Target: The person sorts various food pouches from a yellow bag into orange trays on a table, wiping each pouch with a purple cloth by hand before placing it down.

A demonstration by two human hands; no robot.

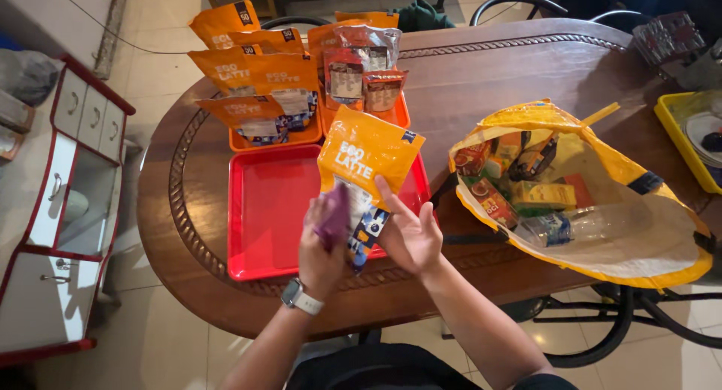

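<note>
Orange pouch (366, 158), a flat foil packet with white lettering, held upright over the near right part of the red tray (271, 209), tilted slightly toward 1 o'clock, at frame centre. Largest item around it: oval dark wooden table (489, 81) with a carved rope-pattern border, filling most of the view. At 3 o'clock from the pouch, a big yellow woven bag (647, 232) lies open on the table, showing small cartons, packets and a clear plastic bottle (587, 224) inside. The red tray sits directly under the hands; at 12 o'clock, touching its far edge, an orange tray (312, 136) carries more orange pouches (256, 74) standing in rows and a few silver-and-red sachets (365, 66). At 9 o'clock, off the table, a white cabinet (68, 179) with red trim stands on the tiled floor. Right hand (412, 236): fingers partly spread, palm against the pouch's lower edge, index finger lying up along its front. Left hand (323, 243), wristwatch on the wrist: fingers curled around a small purple cloth (333, 218), pressed to the pouch's lower left side.
</note>
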